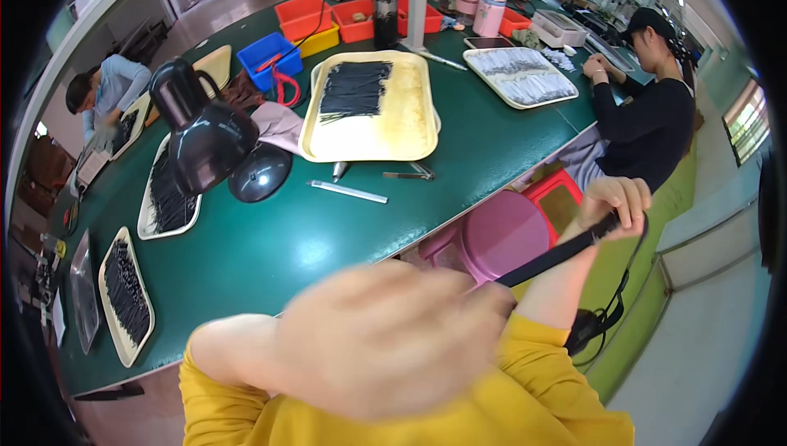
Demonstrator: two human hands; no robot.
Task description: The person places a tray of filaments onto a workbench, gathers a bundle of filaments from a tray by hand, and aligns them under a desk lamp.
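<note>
Right hand's (616, 200) grip pinching black strap (549, 259), which is stretching between both hands, past pink stool (504, 237). Left hand (393, 339) blurring big up close, honestly can't tell its grip. Tray (402, 136) of dark strips sitting on desk (311, 237).

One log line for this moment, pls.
left hand: blurred, grip unclear | right hand: holding black strap | green table: cream tray with black strips

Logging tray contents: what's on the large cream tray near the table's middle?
Thin black strands lie side by side on the left part of the large cream tray. The stained surface to their right is visible; whatever is under the strands is covered.
</note>
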